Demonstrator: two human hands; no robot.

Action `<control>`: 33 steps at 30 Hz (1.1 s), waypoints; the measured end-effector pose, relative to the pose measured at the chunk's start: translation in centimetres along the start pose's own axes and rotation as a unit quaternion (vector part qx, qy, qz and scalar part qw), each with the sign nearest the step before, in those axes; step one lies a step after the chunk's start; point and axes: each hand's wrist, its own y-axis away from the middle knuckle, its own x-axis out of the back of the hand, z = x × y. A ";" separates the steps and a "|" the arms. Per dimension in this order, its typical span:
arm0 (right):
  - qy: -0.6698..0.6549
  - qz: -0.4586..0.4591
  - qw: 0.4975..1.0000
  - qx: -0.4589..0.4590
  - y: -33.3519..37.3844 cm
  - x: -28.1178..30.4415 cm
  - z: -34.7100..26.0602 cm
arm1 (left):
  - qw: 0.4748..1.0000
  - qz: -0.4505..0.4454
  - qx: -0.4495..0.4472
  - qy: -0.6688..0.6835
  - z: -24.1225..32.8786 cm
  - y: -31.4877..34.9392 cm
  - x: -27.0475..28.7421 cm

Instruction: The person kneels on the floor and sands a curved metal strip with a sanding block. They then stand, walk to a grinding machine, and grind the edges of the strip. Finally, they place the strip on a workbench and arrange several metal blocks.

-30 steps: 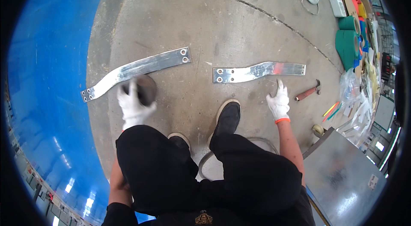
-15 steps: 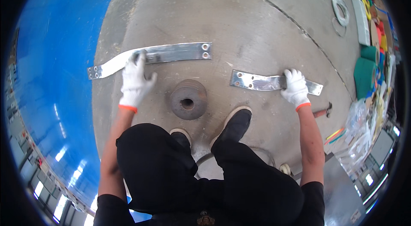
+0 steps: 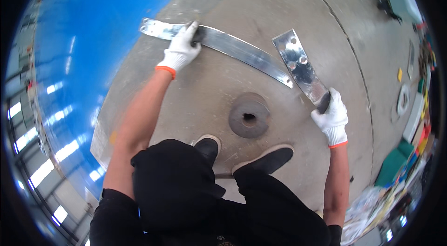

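Observation:
My left hand (image 3: 180, 49), in a white knit glove with an orange cuff, is closed around a long shiny metal strip (image 3: 242, 55) near its left end. The strip slants down to the right and has bolt holes at both ends. My right hand (image 3: 332, 114), gloved alike, grips the lower end of a shorter metal strip (image 3: 302, 67). That strip tilts up to the left, its holed end farthest from me. The two strips' near ends lie close together, apparently apart. The covered part of each strip is hidden by my fingers.
A thick rusty metal cylinder (image 3: 237, 108) with a central hole stands on the concrete floor before my shoes (image 3: 270, 158). Blue flooring (image 3: 102, 27) spans the left. Along the right lie a coil (image 3: 403, 99), green material (image 3: 393, 164) and plastic sheeting (image 3: 368, 204).
The view has turned. The long strip now slants down to the right, and the short strip has swung steeply upward in my right hand. Their facing ends are closer together.

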 end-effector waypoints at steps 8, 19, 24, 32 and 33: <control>0.045 -0.131 0.984 0.108 -11.5 -1.6 -18.9 | 0.988 0.031 0.151 0.021 -0.5 12.0 1.3; 0.138 -0.157 0.965 0.158 -15.7 -6.3 -29.0 | 0.973 -0.094 0.200 0.073 -0.7 14.1 5.4; 0.130 -0.150 0.975 0.096 -12.2 -4.6 -21.6 | 0.969 -0.133 0.207 0.010 0.1 13.6 5.9; 0.151 -0.197 0.969 0.015 -9.8 -2.1 -15.9 | 0.940 -0.248 0.228 -0.050 1.6 11.2 8.8; 0.153 -0.196 0.968 0.015 -9.8 -2.7 -15.6 | 0.934 -0.259 0.236 -0.068 1.6 10.1 9.3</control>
